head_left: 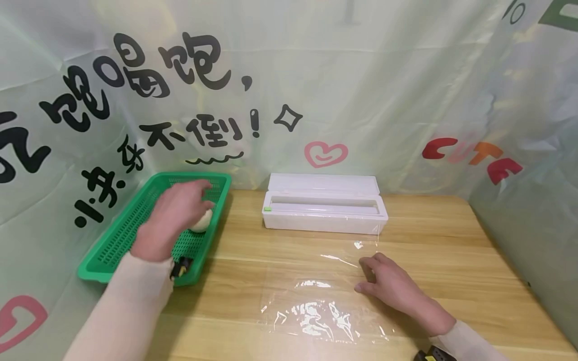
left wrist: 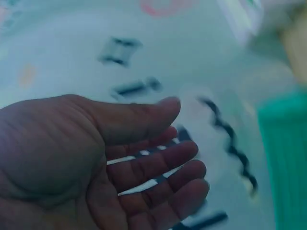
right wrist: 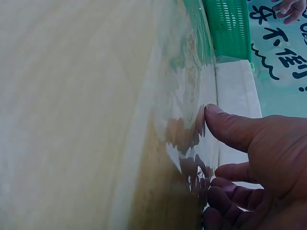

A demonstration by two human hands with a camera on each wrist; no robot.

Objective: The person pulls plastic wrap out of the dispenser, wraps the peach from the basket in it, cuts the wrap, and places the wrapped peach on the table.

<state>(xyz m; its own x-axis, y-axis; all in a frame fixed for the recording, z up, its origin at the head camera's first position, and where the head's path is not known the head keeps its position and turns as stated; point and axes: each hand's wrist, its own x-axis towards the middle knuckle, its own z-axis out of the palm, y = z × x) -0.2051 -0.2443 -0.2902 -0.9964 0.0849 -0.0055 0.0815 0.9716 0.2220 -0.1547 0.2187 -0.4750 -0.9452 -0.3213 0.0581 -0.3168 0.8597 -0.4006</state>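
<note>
My left hand (head_left: 180, 205) hovers over the green basket (head_left: 104, 276), above a pale rounded item (head_left: 203, 222) whose kind I cannot tell, since the hand partly covers it. In the left wrist view the fingers (left wrist: 160, 165) are loosely bent and hold nothing; thumb and fingertips stand apart. A sheet of clear cling film (head_left: 311, 316) lies wrinkled on the table, stretching from the white dispenser box (head_left: 325, 223). At the film's right edge my right hand (head_left: 393, 283) rests with thumb and fingers apart. In the right wrist view its thumb (right wrist: 230, 127) touches the shiny film (right wrist: 187, 129).
The dispenser's lid (head_left: 322, 183) is raised at the back of the wooden table (head_left: 451, 250). Behind and beside the table hangs a pale printed curtain (head_left: 384, 100). Black wrist devices sit at both sleeves, the left one (head_left: 181, 267) low over the basket.
</note>
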